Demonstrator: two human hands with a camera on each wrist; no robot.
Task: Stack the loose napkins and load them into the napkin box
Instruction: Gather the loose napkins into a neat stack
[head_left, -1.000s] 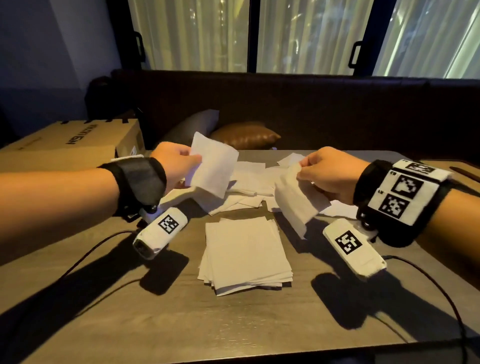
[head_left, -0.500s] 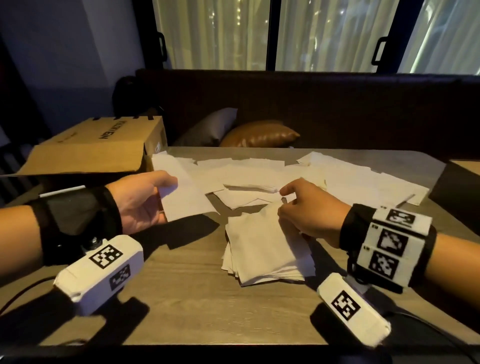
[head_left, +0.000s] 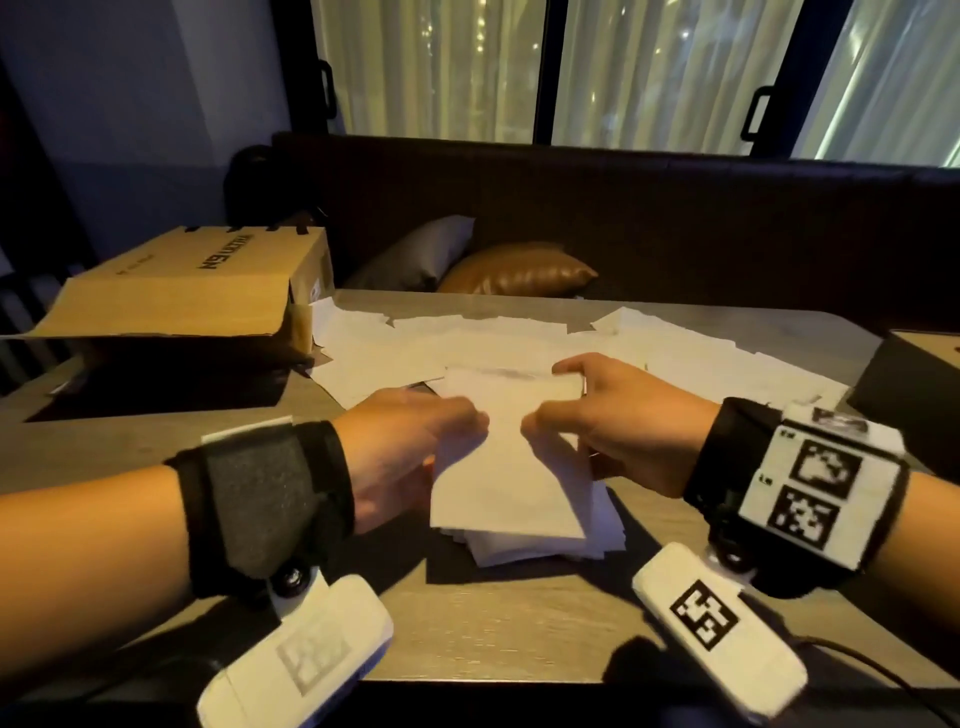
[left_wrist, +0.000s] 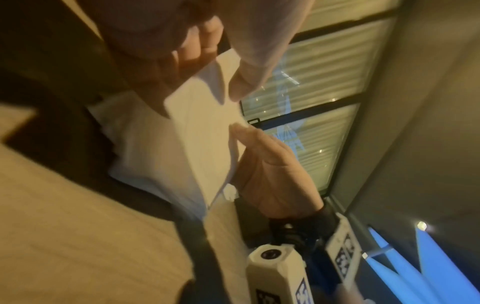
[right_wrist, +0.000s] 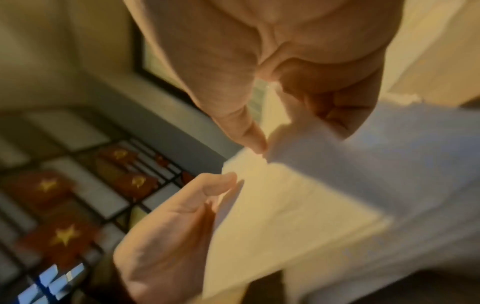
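Observation:
A white napkin (head_left: 506, 467) is held flat just above the neat napkin stack (head_left: 550, 545) near the table's front. My left hand (head_left: 467, 423) pinches its left edge, thumb on top in the left wrist view (left_wrist: 242, 84). My right hand (head_left: 550, 400) pinches its right far corner between thumb and fingers (right_wrist: 259, 144). Several loose napkins (head_left: 467, 343) lie spread over the far half of the table. A dark box (head_left: 914, 384) stands at the right edge; its inside is hidden.
An open cardboard box (head_left: 176, 291) lies on its side at the back left. Behind the wooden table (head_left: 493, 623) runs a dark bench with two cushions (head_left: 514, 270). Cables trail from both wrist cameras along the front edge.
My left hand carried its napkin from the left to above the stack. My right hand left the stack's top and took hold of that napkin's right side.

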